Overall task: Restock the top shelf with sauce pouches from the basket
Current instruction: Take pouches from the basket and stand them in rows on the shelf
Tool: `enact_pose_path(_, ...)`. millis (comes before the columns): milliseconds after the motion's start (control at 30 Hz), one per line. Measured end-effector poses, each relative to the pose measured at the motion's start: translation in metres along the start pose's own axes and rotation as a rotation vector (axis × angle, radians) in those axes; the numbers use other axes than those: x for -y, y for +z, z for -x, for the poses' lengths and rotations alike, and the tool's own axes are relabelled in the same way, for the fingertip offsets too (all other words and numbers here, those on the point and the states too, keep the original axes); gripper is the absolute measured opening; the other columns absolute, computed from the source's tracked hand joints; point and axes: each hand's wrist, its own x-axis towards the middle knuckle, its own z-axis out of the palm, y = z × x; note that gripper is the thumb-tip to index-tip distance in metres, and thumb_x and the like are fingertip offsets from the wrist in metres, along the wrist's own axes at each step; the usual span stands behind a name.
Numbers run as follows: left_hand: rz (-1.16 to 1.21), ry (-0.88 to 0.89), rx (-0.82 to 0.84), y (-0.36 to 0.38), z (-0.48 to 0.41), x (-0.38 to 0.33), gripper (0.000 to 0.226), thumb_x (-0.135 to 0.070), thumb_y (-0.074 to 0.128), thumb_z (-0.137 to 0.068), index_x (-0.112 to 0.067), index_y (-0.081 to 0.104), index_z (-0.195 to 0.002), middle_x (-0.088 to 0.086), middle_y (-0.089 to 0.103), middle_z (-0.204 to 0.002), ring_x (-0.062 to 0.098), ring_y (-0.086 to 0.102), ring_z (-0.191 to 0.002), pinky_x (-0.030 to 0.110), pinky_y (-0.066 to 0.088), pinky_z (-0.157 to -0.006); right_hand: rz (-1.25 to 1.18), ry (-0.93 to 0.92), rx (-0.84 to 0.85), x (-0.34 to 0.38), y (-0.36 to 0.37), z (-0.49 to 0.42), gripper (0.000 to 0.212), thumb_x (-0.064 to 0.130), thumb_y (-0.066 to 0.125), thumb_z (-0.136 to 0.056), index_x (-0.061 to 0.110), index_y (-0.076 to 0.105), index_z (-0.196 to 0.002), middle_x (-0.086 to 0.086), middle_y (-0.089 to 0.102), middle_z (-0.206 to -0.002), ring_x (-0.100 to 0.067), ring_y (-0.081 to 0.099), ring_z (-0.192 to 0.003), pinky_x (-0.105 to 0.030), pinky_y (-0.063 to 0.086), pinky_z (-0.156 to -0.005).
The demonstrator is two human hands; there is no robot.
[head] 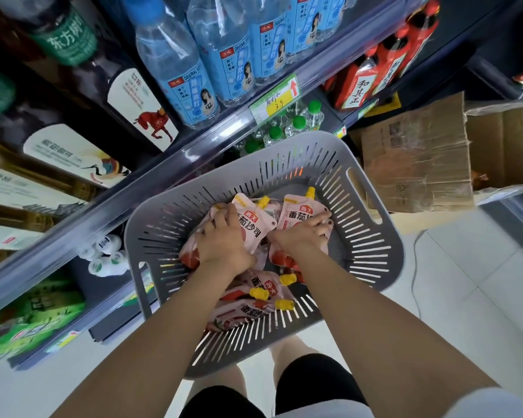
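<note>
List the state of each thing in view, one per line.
Left hand, gripping left pouch
Right hand, gripping right pouch
Basket, holding several pouches
Spare pouches, lying loose, caps on
Cardboard box, open

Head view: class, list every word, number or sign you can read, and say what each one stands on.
"海天" and "番茄沙司": pouch in the basket.
"ORIGINAL": water bottle.
"39", handwritten, beside a red arrow: price tag.
"和其正": red bottle.
"东方树叶": green-labelled bottle.
Too blurred: small print on the white bottle labels and the cardboard box.
</note>
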Motion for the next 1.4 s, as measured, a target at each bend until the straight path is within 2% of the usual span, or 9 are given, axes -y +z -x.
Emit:
enact_pose_path(200,0.000,-0.019,-0.014,-0.016,0.005,0.004,0.122,-0.060,0.077,-0.054,-0.020,0.009,-0.147,0.013,0.032,-0.140,0.035,0.037,-0.126,0.047,0.038,-0.100,-0.025,0.045,0.031,-0.004,-0.017,0.004,0.138,0.049,0.080,-0.061,0.006,-0.021,-0.145,-0.019,0.008,-0.153,-0.039,0.020,-0.137,-0.052,0.034,-0.104)
enact_pose_path(300,0.066,0.003,-0.034,-0.027,0.014,0.004,0.122,-0.058,0.077,-0.051,-0.021,0.010,-0.146,0.012,0.035,-0.136,0.035,0.039,-0.123,0.048,0.041,-0.098,-0.008,0.006,0.028,-0.005,-0.029,0.016,0.142,0.050,0.082,-0.059,0.005,-0.021,-0.146,-0.020,0.010,-0.151,-0.039,0.020,-0.137,-0.048,0.032,-0.106)
enact_pose_path(400,0.099,0.040,-0.087,-0.045,0.029,0.004,0.124,-0.061,0.077,-0.050,-0.022,0.010,-0.147,0.011,0.035,-0.137,0.034,0.039,-0.125,0.048,0.041,-0.099,-0.018,-0.050,0.013,-0.005,-0.037,0.033,0.136,0.044,0.081,-0.061,0.006,-0.018,-0.147,-0.022,0.009,-0.151,-0.040,0.018,-0.137,-0.047,0.030,-0.107)
enact_pose_path(633,0.287,0.102,-0.282,-0.096,0.097,0.034,0.126,-0.071,0.067,-0.049,-0.024,0.009,-0.150,0.010,0.031,-0.143,0.033,0.034,-0.130,0.045,0.037,-0.104,-0.106,-0.163,-0.128,0.002,-0.051,0.105,0.135,0.049,0.080,-0.063,0.013,-0.019,-0.148,-0.020,0.010,-0.152,-0.038,0.019,-0.139,-0.046,0.026,-0.110)
enact_pose_path(700,0.326,0.103,-0.369,-0.105,0.126,0.055,0.124,-0.073,0.062,-0.048,-0.026,0.009,-0.150,0.008,0.032,-0.140,0.032,0.035,-0.128,0.044,0.038,-0.101,-0.164,-0.225,-0.170,0.005,-0.053,0.137,0.135,0.046,0.080,-0.062,0.016,-0.019,-0.148,-0.019,0.011,-0.152,-0.037,0.019,-0.139,-0.048,0.026,-0.109)
enact_pose_path(800,0.404,0.105,-0.525,-0.117,0.171,0.090,0.115,-0.062,0.069,-0.055,-0.028,0.011,-0.149,0.005,0.036,-0.133,0.030,0.039,-0.122,0.041,0.041,-0.095,-0.181,-0.357,-0.194,0.013,-0.052,0.193,0.132,0.041,0.080,-0.064,0.016,-0.019,-0.149,-0.019,0.010,-0.151,-0.038,0.017,-0.138,-0.049,0.025,-0.109)
enact_pose_path(1100,0.563,-0.057,-0.942,-0.147,0.298,0.215,0.119,-0.060,0.065,-0.048,-0.027,0.013,-0.149,0.002,0.037,-0.129,0.024,0.039,-0.118,0.041,0.042,-0.097,-0.221,-0.841,-0.105,0.050,-0.014,0.385,0.130,0.030,0.080,-0.067,0.018,-0.022,-0.148,-0.017,-0.005,-0.156,-0.035,0.004,-0.144,-0.044,0.019,-0.113)
enact_pose_path(1267,0.715,-0.117,-1.139,-0.175,0.350,0.274,0.119,-0.059,0.068,-0.047,-0.032,0.014,-0.149,-0.001,0.036,-0.132,0.023,0.037,-0.123,0.045,0.041,-0.100,-0.239,-1.072,-0.132,0.083,-0.001,0.472,0.135,0.033,0.084,-0.062,0.020,-0.019,-0.148,-0.015,0.007,-0.150,-0.034,0.011,-0.139,-0.044,0.020,-0.112)
enact_pose_path(1400,0.773,-0.107,-1.273,-0.200,0.369,0.307,0.118,-0.058,0.066,-0.044,-0.031,0.018,-0.149,-0.002,0.038,-0.125,0.021,0.042,-0.117,0.045,0.044,-0.097,-0.240,-1.199,-0.137,0.112,-0.001,0.517,0.134,0.033,0.084,-0.063,0.023,-0.019,-0.148,-0.012,0.013,-0.146,-0.035,0.018,-0.136,-0.047,0.025,-0.109)
